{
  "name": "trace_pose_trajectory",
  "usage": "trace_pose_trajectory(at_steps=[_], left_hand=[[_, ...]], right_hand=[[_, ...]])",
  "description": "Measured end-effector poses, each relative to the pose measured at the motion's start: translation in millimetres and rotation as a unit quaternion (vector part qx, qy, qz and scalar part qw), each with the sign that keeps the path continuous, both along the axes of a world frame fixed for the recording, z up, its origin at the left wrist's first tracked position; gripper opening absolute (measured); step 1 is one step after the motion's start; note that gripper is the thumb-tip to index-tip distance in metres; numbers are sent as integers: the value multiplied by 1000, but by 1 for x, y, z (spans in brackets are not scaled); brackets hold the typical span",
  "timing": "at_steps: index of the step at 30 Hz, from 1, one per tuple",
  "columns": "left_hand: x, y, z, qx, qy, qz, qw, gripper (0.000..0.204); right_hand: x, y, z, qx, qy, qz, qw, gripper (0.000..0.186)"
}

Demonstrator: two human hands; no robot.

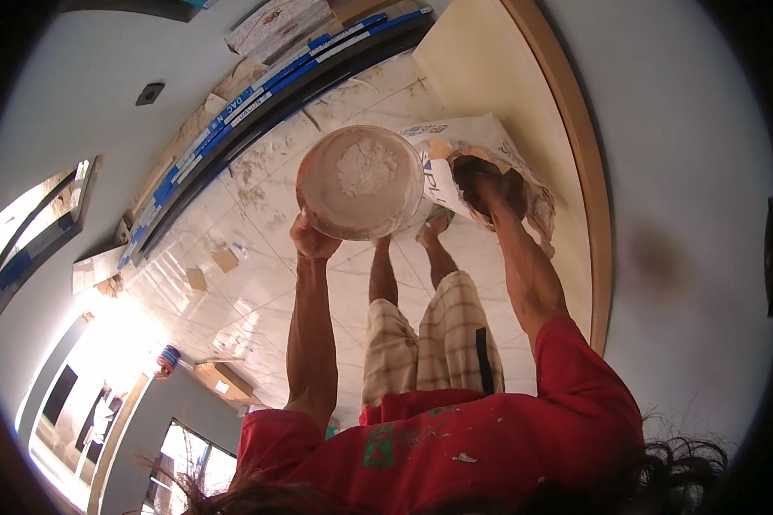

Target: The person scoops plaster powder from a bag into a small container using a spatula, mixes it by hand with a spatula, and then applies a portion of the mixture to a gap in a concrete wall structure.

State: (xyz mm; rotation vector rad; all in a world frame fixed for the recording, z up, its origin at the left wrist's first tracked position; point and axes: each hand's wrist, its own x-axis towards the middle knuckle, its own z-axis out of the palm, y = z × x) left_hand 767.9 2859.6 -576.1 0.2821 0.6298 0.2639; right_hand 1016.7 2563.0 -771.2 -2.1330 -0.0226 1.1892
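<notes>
My left hand (314, 238) grips a round, pale tub (328, 193) by its near left edge. Inside it, a lumpy heap of white powder (367, 167) lies toward the far side. To the right of the tub stands a torn-open white paper sack (504, 139) with dark printing and a ragged brown inner lining. My right hand (489, 187) reaches down into the mouth of this sack. Its fingers are in shadow and hidden, so what they hold cannot be made out.
Long blue-and-white wrapped strips (232, 120) lie along the left wall. A cream panel with a brown edge (594, 232) rises beside the sack. Small cardboard pieces (225, 260) and a cardboard box (223, 382) lie on the dusty tiled floor (266, 202).
</notes>
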Motion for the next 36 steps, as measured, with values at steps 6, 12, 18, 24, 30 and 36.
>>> trace_pose_trajectory(at_steps=[6, 12, 18, 24, 30, 36], left_hand=[[-5, -10, 0, 7, 2, 17, 1000, 81], [-8, -8, 7, -16, -16, 10, 1000, 79], [-3, -6, 15, -14, -30, -12, 999, 79], [6, -12, 22, 10, -25, 3, 1000, 81], [12, -26, 21, -3, -55, -4, 998, 81], [15, -36, 15, -11, -57, 13, 998, 78]], right_hand=[[-5, -1, 9, 42, 96, -145, 984, 26], [0, 5, 58, 45, 219, -261, 939, 27], [3, -11, 78, 10, 235, -216, 948, 31], [-1, -26, 86, 30, 284, -252, 925, 29], [15, -31, 157, 63, 340, -255, 903, 17], [12, -48, 198, 78, 362, -239, 898, 18]])
